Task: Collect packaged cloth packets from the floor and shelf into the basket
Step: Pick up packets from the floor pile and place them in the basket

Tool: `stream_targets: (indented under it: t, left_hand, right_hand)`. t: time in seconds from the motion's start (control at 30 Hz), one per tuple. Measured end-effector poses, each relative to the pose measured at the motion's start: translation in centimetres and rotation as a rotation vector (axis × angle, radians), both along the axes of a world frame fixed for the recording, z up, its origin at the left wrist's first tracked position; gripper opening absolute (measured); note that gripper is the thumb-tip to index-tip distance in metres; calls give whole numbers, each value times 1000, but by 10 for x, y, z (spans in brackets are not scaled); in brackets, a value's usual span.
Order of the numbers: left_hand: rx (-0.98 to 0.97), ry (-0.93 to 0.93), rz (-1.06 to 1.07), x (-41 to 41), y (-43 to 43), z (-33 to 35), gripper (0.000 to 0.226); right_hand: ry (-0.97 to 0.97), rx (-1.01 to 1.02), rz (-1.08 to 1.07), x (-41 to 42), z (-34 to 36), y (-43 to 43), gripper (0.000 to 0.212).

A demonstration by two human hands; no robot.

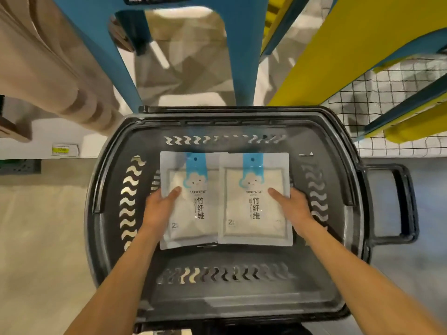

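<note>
Left hand (158, 209) gripping the left cloth packet (191, 213) at its outer edge, thumb on top, fingers beneath, right hand (294, 206) gripping the right cloth packet (254, 201) likewise, packets flat between the hands, edges overlapping, within the dark basket (104, 189) rim, blue stool (244, 56) beyond the hands

Looking straight down into the black basket (217, 298). Two white cloth packets sit side by side around its middle, and the right packet (254, 228) overlaps the inner edge of the left packet (193, 228). The left grip (159, 209) pinches the left packet's outer edge, thumb on top. The right grip (294, 209) does the same on the right packet. A blue stool (244, 68) stands just past the basket's far rim.
</note>
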State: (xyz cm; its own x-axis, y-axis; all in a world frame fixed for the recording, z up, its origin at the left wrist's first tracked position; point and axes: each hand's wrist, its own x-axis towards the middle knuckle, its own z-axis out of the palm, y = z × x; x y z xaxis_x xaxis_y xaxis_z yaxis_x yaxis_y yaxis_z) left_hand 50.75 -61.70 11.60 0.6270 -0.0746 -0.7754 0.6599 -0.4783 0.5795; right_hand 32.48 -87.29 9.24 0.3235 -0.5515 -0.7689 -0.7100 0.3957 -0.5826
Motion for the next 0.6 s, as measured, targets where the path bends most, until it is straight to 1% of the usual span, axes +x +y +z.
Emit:
stream_targets:
  t: [0.03,0.1,0.2,0.33,0.4,0.47,0.6]
  left_hand:
    - [25,-15,-8,3,0,-6,6]
    - [73,-34,5,7,1,-17,7]
    - [178,-83,-6,9,5,-30,17]
    - [281,-185,-79,9,9,-40,23]
    - [303,-177,-84,9,8,-46,24]
    - [324,-173,-95,9,9,-50,24]
    - [366,-190,-131,7,4,-44,37]
  right_hand:
    - [10,-37,23,3,-8,-2,13]
    - [42,-124,61,8,-24,-8,20]
    - [119,-228,94,12,-36,-9,33]
    - [179,-292,104,12,-43,-5,39]
    - [211,-331,124,12,-46,-5,42]
    - [223,-324,128,12,-49,-4,42]
    - [240,-327,145,11,-45,-3,45]
